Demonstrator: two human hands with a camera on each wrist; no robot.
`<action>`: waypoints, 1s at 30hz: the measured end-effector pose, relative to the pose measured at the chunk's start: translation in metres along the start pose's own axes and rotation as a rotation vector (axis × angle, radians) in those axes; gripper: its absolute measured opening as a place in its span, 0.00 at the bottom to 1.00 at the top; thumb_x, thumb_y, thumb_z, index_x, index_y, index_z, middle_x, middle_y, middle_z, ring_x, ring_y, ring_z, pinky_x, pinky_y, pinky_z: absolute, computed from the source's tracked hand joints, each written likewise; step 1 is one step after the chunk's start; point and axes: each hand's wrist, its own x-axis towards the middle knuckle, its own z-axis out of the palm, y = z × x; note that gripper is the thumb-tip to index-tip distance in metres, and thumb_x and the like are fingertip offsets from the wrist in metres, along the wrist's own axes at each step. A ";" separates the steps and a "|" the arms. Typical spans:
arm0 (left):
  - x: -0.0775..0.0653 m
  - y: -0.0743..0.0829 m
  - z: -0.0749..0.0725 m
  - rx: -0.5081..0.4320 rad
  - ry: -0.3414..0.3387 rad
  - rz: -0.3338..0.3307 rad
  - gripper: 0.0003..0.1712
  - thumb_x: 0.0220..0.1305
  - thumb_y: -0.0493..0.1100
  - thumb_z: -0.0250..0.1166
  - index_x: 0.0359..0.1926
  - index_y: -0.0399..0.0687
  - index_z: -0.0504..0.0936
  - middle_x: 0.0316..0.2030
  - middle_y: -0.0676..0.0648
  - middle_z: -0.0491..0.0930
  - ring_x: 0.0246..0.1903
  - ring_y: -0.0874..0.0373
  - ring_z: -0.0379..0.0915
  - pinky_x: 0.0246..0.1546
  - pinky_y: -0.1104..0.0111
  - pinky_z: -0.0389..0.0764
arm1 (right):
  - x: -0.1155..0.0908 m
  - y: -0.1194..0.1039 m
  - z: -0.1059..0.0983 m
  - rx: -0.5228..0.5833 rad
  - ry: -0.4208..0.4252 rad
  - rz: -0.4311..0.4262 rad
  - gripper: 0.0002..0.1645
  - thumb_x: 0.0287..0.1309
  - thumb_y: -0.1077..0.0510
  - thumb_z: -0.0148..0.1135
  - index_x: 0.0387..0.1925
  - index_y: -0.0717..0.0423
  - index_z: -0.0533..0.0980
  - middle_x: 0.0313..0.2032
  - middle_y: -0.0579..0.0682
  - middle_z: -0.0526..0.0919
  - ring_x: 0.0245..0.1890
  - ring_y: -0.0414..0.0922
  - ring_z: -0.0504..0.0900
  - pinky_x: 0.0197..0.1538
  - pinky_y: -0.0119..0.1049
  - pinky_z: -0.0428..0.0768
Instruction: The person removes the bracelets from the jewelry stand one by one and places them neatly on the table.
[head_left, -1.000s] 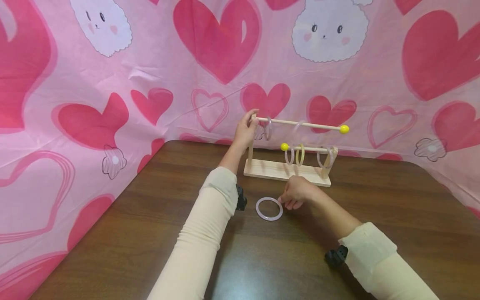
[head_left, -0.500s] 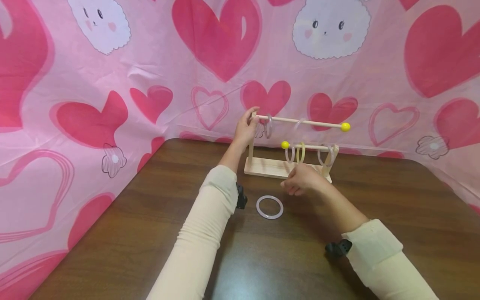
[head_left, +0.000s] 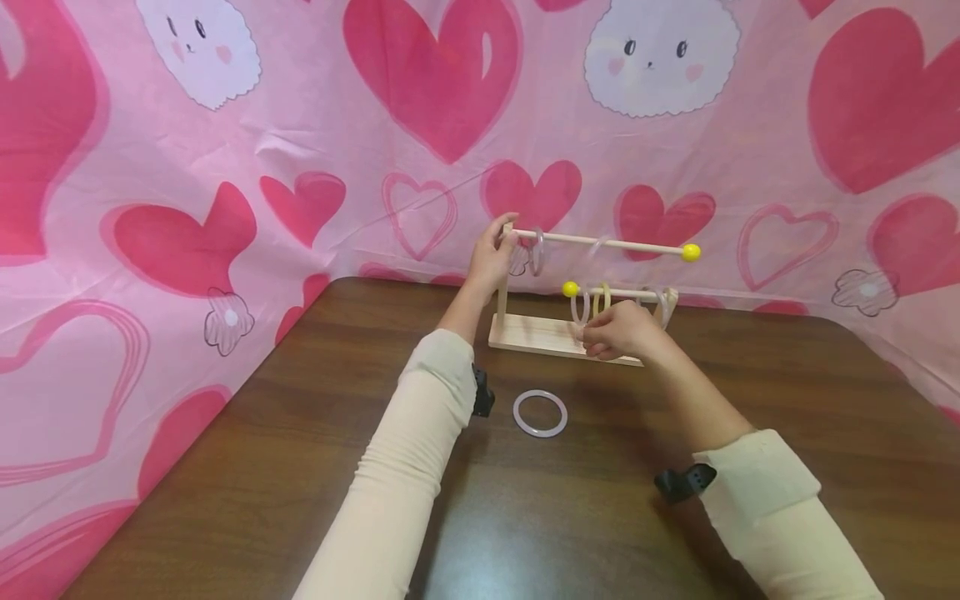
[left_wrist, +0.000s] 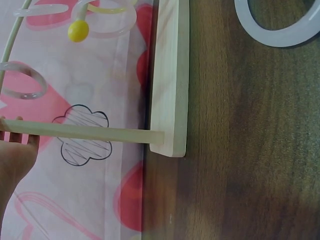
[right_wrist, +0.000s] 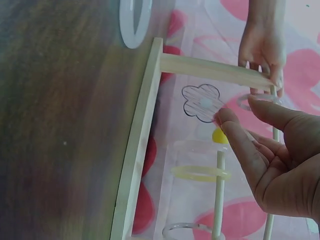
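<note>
The stand (head_left: 532, 333) is of pale, smooth wood: 1 flat base, 2 upright posts, 2 thin rods. It is on the dark brown table (head_left: 300, 400), near the far edge. The upper rod (head_left: 645, 248) goes out from the L post, the lower rod (head_left: 626, 293) from the R post; each ends w/ 1 shiny yellow ball, so 2 balls in total.

On the upper rod hang 2 rings: 1 smoky ring (left_wrist: 22, 95) near the L post and 1 pale ring (left_wrist: 40, 10) approx. in the middle. On the lower rod I count 1 whitish ring (left_wrist: 107, 35) by the ball, 1 yellow ring (right_wrist: 195, 173) next to it, and at least 1 clear ring (right_wrist: 187, 226) near the R post; if there are 2, I cannot tell. 1 lilac ring (left_wrist: 277, 39), glossy and flat, lies on the table in front of the base.

The L hand (head_left: 490, 262) grips the top of the L post. The R hand (head_left: 621, 329) is in front of the lower rod, thumb and forefinger apart w/ nothing visible btw. them; whether a fingertip touches the whitish ring, I cannot tell.
</note>
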 end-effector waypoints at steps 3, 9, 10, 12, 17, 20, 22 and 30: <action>0.000 0.001 0.000 -0.005 -0.003 0.000 0.21 0.68 0.39 0.52 0.61 0.48 0.69 0.52 0.37 0.73 0.40 0.53 0.70 0.35 0.74 0.69 | 0.001 0.001 -0.004 0.063 0.059 -0.020 0.22 0.60 0.63 0.57 0.48 0.81 0.70 0.32 0.65 0.83 0.27 0.42 0.84 0.35 0.35 0.81; 0.001 0.001 0.000 0.008 0.003 -0.012 0.21 0.68 0.40 0.52 0.61 0.49 0.69 0.53 0.39 0.73 0.43 0.59 0.69 0.41 0.71 0.72 | 0.005 0.005 -0.006 0.119 0.221 -0.168 0.22 0.59 0.62 0.59 0.49 0.78 0.71 0.41 0.70 0.79 0.31 0.43 0.84 0.34 0.32 0.81; 0.001 0.001 0.000 0.009 0.001 -0.014 0.21 0.68 0.40 0.52 0.61 0.50 0.69 0.54 0.41 0.73 0.45 0.59 0.69 0.44 0.70 0.72 | 0.005 0.005 -0.006 0.125 0.245 -0.184 0.22 0.59 0.62 0.59 0.49 0.78 0.72 0.41 0.70 0.79 0.31 0.43 0.84 0.34 0.32 0.81; 0.002 0.000 0.000 0.006 -0.004 -0.016 0.21 0.68 0.40 0.52 0.61 0.49 0.69 0.56 0.42 0.72 0.49 0.56 0.70 0.48 0.68 0.72 | 0.007 0.007 -0.007 0.127 0.280 -0.204 0.22 0.58 0.62 0.59 0.49 0.78 0.72 0.41 0.71 0.78 0.30 0.42 0.84 0.35 0.33 0.81; 0.001 0.000 -0.001 -0.003 -0.013 -0.017 0.21 0.68 0.39 0.51 0.62 0.49 0.69 0.54 0.38 0.72 0.45 0.54 0.71 0.44 0.68 0.73 | 0.009 0.009 -0.009 0.148 0.310 -0.190 0.23 0.60 0.61 0.58 0.50 0.78 0.71 0.43 0.71 0.78 0.32 0.42 0.83 0.39 0.37 0.80; 0.001 0.000 -0.001 0.014 -0.010 -0.025 0.21 0.68 0.40 0.51 0.62 0.50 0.69 0.56 0.40 0.72 0.46 0.58 0.70 0.44 0.69 0.72 | 0.010 0.009 -0.011 0.161 0.336 -0.186 0.25 0.60 0.59 0.58 0.51 0.77 0.70 0.43 0.71 0.77 0.32 0.42 0.83 0.37 0.33 0.80; 0.001 0.000 -0.001 0.020 -0.011 -0.031 0.22 0.68 0.41 0.51 0.62 0.51 0.68 0.55 0.40 0.73 0.45 0.55 0.70 0.43 0.67 0.73 | 0.012 0.010 -0.012 0.159 0.362 -0.186 0.26 0.60 0.58 0.59 0.52 0.76 0.70 0.43 0.70 0.78 0.29 0.38 0.83 0.36 0.33 0.80; 0.001 0.002 -0.001 0.007 -0.013 -0.041 0.21 0.68 0.40 0.52 0.62 0.51 0.69 0.59 0.42 0.70 0.53 0.55 0.69 0.53 0.65 0.70 | 0.020 0.005 -0.016 0.054 0.470 -0.133 0.28 0.56 0.50 0.62 0.51 0.69 0.75 0.39 0.64 0.82 0.27 0.37 0.82 0.32 0.29 0.80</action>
